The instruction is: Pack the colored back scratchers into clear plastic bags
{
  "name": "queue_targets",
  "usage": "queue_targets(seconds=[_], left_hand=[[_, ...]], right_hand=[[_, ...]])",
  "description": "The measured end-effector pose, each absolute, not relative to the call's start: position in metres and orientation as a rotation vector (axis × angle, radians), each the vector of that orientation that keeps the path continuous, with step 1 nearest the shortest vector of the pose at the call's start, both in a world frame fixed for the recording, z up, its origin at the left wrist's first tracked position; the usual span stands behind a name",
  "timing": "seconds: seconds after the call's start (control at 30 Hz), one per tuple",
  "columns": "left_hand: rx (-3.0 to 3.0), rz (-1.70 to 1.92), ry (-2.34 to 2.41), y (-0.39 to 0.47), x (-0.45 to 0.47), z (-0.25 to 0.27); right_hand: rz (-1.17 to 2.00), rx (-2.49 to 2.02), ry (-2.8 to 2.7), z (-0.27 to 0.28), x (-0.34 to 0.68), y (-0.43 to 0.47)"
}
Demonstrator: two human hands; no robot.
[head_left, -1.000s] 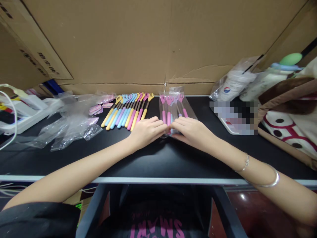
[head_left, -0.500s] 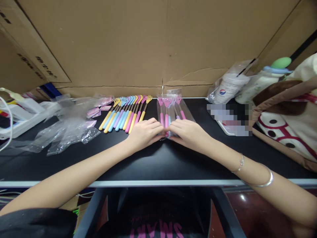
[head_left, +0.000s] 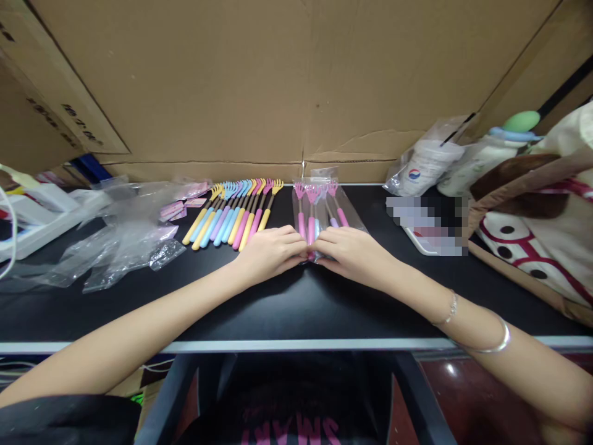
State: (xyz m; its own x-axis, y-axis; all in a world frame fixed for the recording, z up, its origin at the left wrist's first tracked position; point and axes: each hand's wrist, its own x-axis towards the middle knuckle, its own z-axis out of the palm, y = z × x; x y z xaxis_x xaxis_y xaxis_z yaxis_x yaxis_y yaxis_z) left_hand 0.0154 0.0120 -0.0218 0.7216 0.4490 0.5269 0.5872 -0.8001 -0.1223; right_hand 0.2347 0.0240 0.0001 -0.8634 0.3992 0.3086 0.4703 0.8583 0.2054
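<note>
A clear plastic bag point(head_left: 319, 207) holding several pink-headed, hand-shaped scratchers lies flat on the black table point(head_left: 287, 303). My left hand point(head_left: 271, 250) and my right hand point(head_left: 352, 250) meet at the bag's near end, fingertips pinching its edge. The bag's near end is hidden under my fingers. To the left, a row of loose scratchers point(head_left: 234, 210) with yellow, blue and pink handles lies side by side, close to my left hand.
Empty clear bags point(head_left: 125, 238) and small pink cards point(head_left: 178, 207) lie at the left, beyond them a white tray point(head_left: 41, 219). A paper cup in plastic point(head_left: 424, 167), a bottle point(head_left: 482, 157) and a brown-and-cream bag point(head_left: 532, 228) stand at right. Cardboard point(head_left: 278, 80) walls the back.
Both hands have stayed at the bag's near end, drawing slightly closer together. The view has shifted a little.
</note>
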Motion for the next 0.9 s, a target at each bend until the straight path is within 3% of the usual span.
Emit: queue_targets(seconds=[0.63, 0.9], left_hand=[[-2.552, -0.440, -0.790, 0.023, -0.013, 0.005], [-2.096, -0.300, -1.731, 0.058, -0.103, 0.035]], right_hand=[[-0.311, -0.634, -2.864, 0.008, 0.239, 0.024], [-0.290, -0.622, -2.873, 0.011, 0.240, 0.022]])
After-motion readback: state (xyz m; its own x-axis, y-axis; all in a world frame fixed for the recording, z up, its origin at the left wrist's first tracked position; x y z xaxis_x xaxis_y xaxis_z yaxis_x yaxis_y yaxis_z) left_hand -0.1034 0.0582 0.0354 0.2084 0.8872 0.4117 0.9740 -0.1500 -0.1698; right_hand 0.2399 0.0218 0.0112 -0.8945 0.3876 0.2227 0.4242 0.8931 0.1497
